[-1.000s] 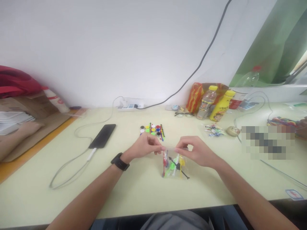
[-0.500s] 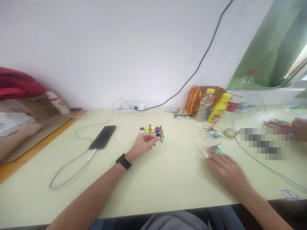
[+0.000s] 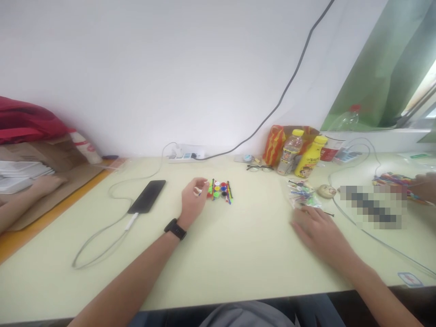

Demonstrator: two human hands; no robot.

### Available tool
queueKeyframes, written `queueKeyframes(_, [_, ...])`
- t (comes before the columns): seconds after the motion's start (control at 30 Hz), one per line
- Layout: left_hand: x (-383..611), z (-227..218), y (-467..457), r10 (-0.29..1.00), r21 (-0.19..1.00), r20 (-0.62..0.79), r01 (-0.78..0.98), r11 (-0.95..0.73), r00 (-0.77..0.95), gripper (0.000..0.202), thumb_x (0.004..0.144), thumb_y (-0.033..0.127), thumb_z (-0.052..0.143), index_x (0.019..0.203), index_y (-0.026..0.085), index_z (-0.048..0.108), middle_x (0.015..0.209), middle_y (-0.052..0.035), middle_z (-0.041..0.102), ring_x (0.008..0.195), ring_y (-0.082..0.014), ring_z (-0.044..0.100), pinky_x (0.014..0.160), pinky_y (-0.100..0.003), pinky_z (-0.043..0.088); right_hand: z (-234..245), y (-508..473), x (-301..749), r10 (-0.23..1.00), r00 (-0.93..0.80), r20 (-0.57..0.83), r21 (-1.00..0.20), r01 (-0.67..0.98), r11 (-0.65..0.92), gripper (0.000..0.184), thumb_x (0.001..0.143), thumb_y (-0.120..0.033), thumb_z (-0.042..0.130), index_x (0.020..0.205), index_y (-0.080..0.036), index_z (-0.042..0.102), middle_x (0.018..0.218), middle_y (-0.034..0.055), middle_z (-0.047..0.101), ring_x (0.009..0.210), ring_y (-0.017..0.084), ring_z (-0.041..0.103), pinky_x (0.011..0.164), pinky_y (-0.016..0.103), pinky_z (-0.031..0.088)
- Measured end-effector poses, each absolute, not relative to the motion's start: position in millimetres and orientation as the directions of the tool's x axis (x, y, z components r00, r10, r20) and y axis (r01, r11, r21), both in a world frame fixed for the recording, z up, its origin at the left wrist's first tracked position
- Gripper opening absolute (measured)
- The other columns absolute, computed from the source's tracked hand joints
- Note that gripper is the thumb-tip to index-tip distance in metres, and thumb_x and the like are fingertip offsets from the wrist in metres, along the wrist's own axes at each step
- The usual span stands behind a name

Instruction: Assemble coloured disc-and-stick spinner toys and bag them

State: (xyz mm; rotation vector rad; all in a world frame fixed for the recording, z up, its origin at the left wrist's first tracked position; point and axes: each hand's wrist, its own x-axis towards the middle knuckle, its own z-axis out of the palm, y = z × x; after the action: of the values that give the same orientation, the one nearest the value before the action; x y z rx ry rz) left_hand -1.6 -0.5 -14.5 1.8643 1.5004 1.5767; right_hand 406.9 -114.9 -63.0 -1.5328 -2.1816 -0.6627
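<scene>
My left hand (image 3: 192, 201), with a black watch on its wrist, rests on the pale table (image 3: 238, 254) beside a small cluster of coloured discs and sticks (image 3: 220, 189); its fingers are curled and pinched at the cluster's left edge, on something too small to name. My right hand (image 3: 315, 229) lies flat with fingers stretched out, just below a clear bag of coloured pieces (image 3: 303, 195), fingertips close to it. A thin black stick (image 3: 327, 213) lies beside that hand.
A black phone (image 3: 147, 196) on a white cable lies left of centre. A power strip (image 3: 185, 153), glasses (image 3: 260, 168), two yellow-capped bottles (image 3: 306, 156) and a snack bag stand at the back. Another person's hand (image 3: 44, 184) rests on cardboard at left; another hand shows at far right.
Both hands held a clear bag of coloured pieces at the centre; my right hand carried it right and laid it down. My left hand moved up to the coloured cluster.
</scene>
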Motion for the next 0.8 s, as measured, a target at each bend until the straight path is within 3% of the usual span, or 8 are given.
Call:
queueKeyframes(0.17, [-16,-21,10,0.807,0.592,0.59,0.69,-0.417,-0.018,0.026,0.095,0.029,0.059,0.119,0.024,0.067,0.121,-0.0072,0.071,0.12,-0.0271,0.059,0.101,-0.043,0.049,-57,-103,386,0.754,-0.34,0.561,0.25,0.939,0.237,0.044,0.102,-0.033,0.046,0.137,-0.009,0.058,0.127,0.0235,0.067,0.118,0.039,0.06,0.094,0.055,0.051])
queueKeyframes(0.3, [-26,-27,18,0.843,0.535,0.527,0.729,-0.427,0.107,0.037,0.101,0.033,0.051,0.136,0.025,0.06,0.139,-0.0084,0.063,0.135,-0.0279,0.05,0.116,-0.047,0.04,-52,-94,342,0.737,-0.369,0.566,0.134,0.924,0.359,0.044,0.102,-0.027,0.046,0.143,-0.013,0.054,0.133,0.0213,0.064,0.127,0.037,0.056,0.101,0.055,0.05])
queueKeyframes(0.43, [-26,-32,18,0.888,0.428,0.372,0.798,-0.424,0.272,0.052,0.105,0.044,0.044,0.154,0.026,0.047,0.161,-0.0112,0.044,0.148,-0.033,0.037,0.121,-0.053,0.032,-44,-80,299,0.732,-0.496,0.466,-0.115,0.787,0.606,0.047,0.104,-0.027,0.045,0.15,-0.019,0.047,0.141,0.0173,0.06,0.132,0.032,0.053,0.107,0.052,0.049])
queueKeyframes(0.53, [-22,-34,15,0.902,0.343,0.269,0.841,-0.418,0.339,0.053,0.107,0.049,0.037,0.157,0.033,0.043,0.168,-0.0076,0.034,0.152,-0.0377,0.031,0.12,-0.06,0.029,-39,-56,272,0.697,-0.554,0.456,-0.238,0.678,0.695,0.054,0.1,-0.032,0.054,0.151,-0.018,0.046,0.146,0.0187,0.056,0.136,0.034,0.049,0.112,0.054,0.045])
queueKeyframes(0.7, [-21,-36,14,0.893,0.291,0.28,0.855,-0.429,0.353,0.05,0.108,0.046,0.031,0.152,0.03,0.05,0.165,-0.0079,0.039,0.15,-0.0378,0.034,0.118,-0.06,0.033,-40,1,223,0.63,-0.568,0.53,-0.294,0.574,0.765,0.049,0.102,-0.033,0.053,0.149,-0.021,0.048,0.15,0.0145,0.055,0.142,0.031,0.044,0.12,0.053,0.036])
queueKeyframes(0.8, [-21,-38,14,0.89,0.265,0.285,0.863,-0.43,0.356,0.05,0.108,0.044,0.034,0.153,0.028,0.049,0.164,-0.0086,0.041,0.15,-0.0373,0.034,0.119,-0.059,0.033,-40,28,199,0.619,-0.576,0.534,-0.307,0.551,0.776,0.04,0.103,-0.037,0.054,0.14,-0.022,0.053,0.147,0.015,0.057,0.141,0.03,0.046,0.119,0.053,0.036])
